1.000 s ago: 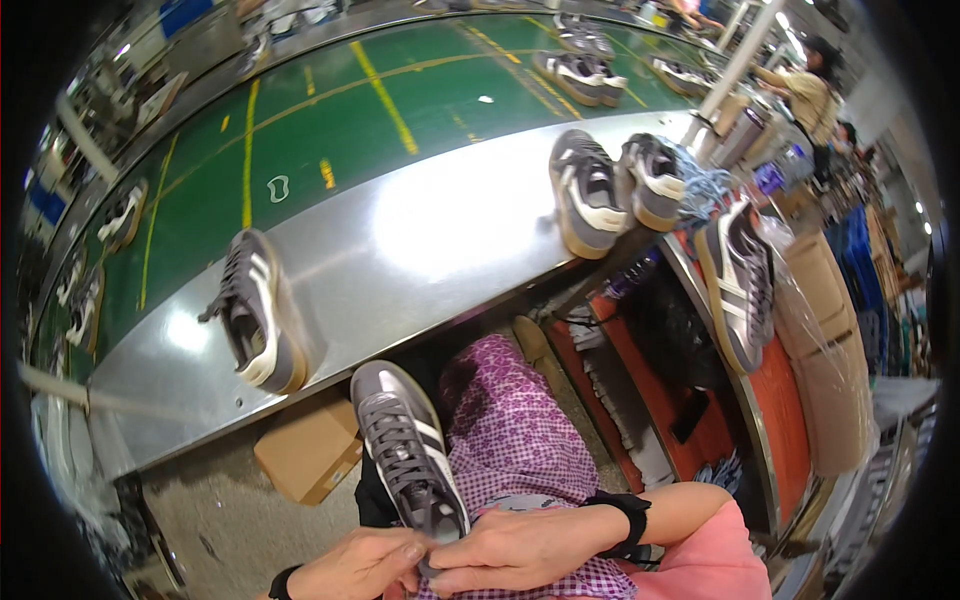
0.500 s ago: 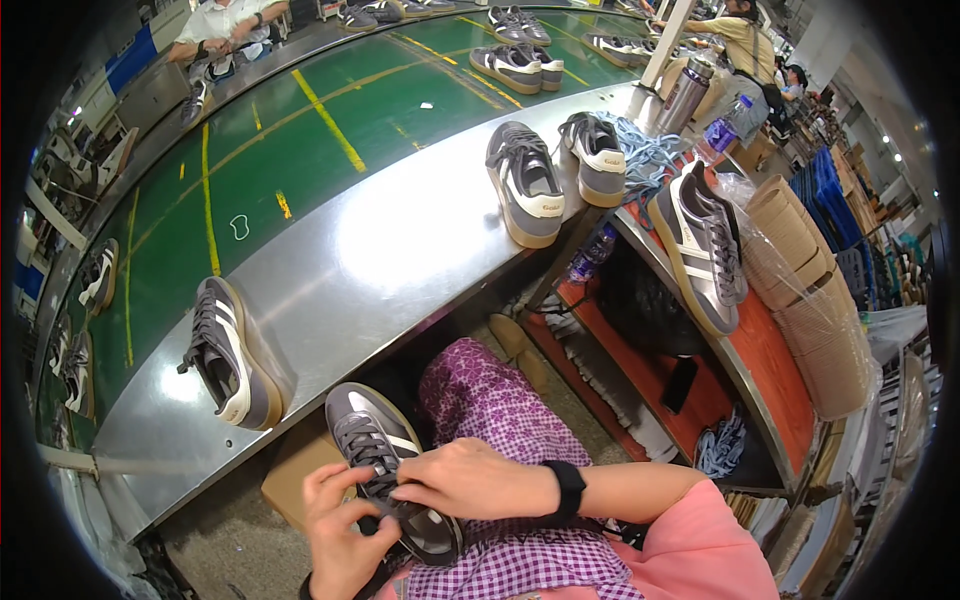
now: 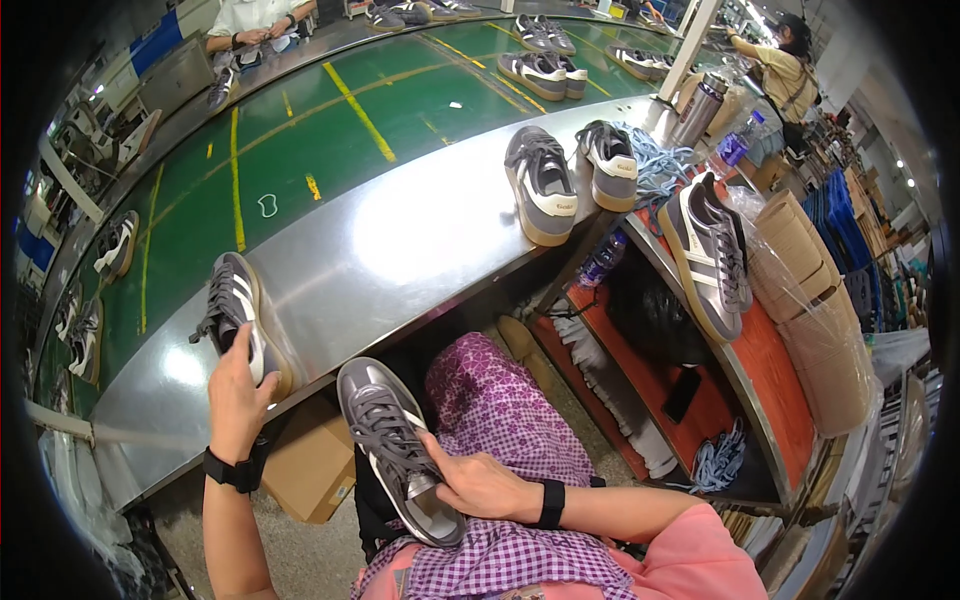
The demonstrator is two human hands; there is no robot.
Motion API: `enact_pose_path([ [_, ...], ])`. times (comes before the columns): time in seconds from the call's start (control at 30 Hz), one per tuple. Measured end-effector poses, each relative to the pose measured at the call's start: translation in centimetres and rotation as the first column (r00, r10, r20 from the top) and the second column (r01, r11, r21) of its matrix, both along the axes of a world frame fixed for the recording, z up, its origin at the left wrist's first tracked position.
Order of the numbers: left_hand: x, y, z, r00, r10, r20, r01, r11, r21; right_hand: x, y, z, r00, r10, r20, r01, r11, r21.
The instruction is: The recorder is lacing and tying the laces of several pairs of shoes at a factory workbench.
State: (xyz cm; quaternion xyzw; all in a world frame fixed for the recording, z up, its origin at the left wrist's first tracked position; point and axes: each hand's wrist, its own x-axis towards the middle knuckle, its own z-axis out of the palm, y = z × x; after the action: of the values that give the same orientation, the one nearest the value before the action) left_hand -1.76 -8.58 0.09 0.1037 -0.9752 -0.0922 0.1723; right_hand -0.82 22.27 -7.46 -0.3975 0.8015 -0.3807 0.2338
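Note:
A grey sneaker with a white stripe and tan sole [image 3: 388, 430] rests tilted over my lap, toe pointing away, its dark laces running through the eyelets. My right hand [image 3: 484, 486] grips it by the collar on its right side. At the left end of the metal bench stands a matching sneaker [image 3: 236, 295]. My left hand [image 3: 240, 400] has its fingers at that shoe's heel opening and the thumb against the back of the heel; part of the grip is hidden.
Two more sneakers [image 3: 542, 190] stand on the metal bench [image 3: 400, 240]; another sneaker [image 3: 704, 262] lies on the red shelf unit [image 3: 765, 400]. Light-blue laces [image 3: 655, 160], a steel flask [image 3: 698, 110] and rolled cardboard [image 3: 800, 290] are at right. Beyond runs a green conveyor [image 3: 290, 150] carrying shoes.
My left hand has left the lap sneaker's laces and reached up-left to the bench sneaker. My right hand has moved from the laces to the collar. The view has shifted slightly.

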Motion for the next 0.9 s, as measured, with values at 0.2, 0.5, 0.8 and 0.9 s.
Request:
enact_pose_path([
  [0.2, 1.4, 2.0, -0.9, 0.973, -0.229, -0.031, 0.231, 0.964, 0.132, 0.0, 0.5, -0.1, 0.979, -0.033, -0.202, 0.026, 0.999, -0.037],
  [0.5, 2.0, 0.8, -1.4, 0.961, -0.276, -0.026, 0.277, 0.95, 0.144, 0.4, 1.3, 0.0, 0.97, 0.001, -0.243, -0.002, 1.0, -0.002],
  [0.8, 2.0, 1.2, -0.6, 0.961, -0.277, 0.018, 0.267, 0.941, 0.206, -7.6, -3.4, 4.7, 0.888, -0.317, -0.334, 0.248, 0.941, -0.231],
  [0.9, 1.9, 1.0, 0.3, 0.954, -0.285, 0.091, 0.257, 0.936, 0.241, -12.3, -7.7, 5.4, 0.864, -0.301, -0.403, 0.258, 0.953, -0.158],
])
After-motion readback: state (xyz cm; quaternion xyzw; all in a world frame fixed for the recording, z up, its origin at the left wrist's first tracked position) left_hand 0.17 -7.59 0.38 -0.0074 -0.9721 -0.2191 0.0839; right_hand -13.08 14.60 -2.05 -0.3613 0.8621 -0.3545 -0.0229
